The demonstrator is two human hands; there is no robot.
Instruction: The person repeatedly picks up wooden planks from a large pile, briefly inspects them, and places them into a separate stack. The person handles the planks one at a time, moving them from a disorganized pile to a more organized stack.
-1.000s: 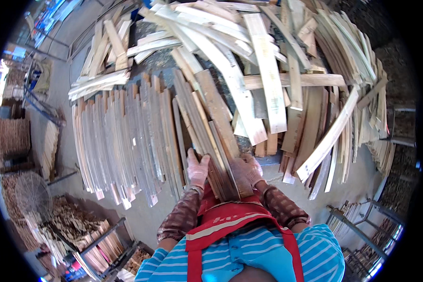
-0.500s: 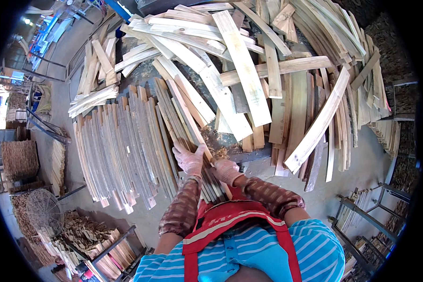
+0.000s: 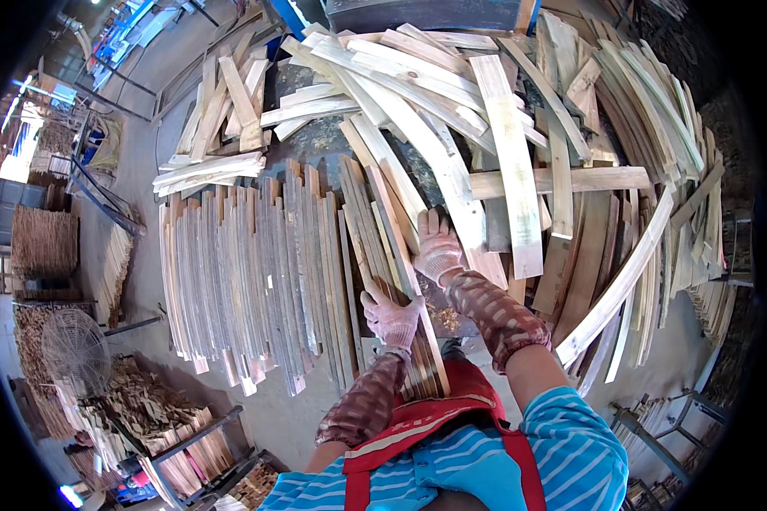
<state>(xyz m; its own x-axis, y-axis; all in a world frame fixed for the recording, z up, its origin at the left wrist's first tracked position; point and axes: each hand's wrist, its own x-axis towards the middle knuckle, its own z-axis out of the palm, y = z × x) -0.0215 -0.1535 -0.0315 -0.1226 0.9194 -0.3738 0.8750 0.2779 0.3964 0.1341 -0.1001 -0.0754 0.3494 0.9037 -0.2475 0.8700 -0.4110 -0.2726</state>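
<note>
My left hand [image 3: 392, 319], in a pale knit glove, closes round a leaning group of wooden strips [image 3: 369, 230], its thumb over their right side. These strips slant down to the red apron [image 3: 456, 387] at my waist. Farther forward and to the right, my gloved right hand [image 3: 439, 245] lies with its fingers stretched out, dark at the tips. It is at the near end of a pale board [image 3: 392, 162] and beside the leaning strips. What its fingertips touch underneath is hidden.
A row of grey-edged wooden strips [image 3: 239, 281] stands at left. Loose pale boards [image 3: 507, 162] lie crosswise ahead, and a curved-looking board [image 3: 622, 277] juts out at right. Wood shavings lie near my right forearm. A round fan [image 3: 75, 349] and metal racks [image 3: 656, 439] stand around.
My right hand has let go of the strips near my waist and reached forward to the loose boards. The left hand stays on the strips, now nearer their lower part. The view has shifted.
</note>
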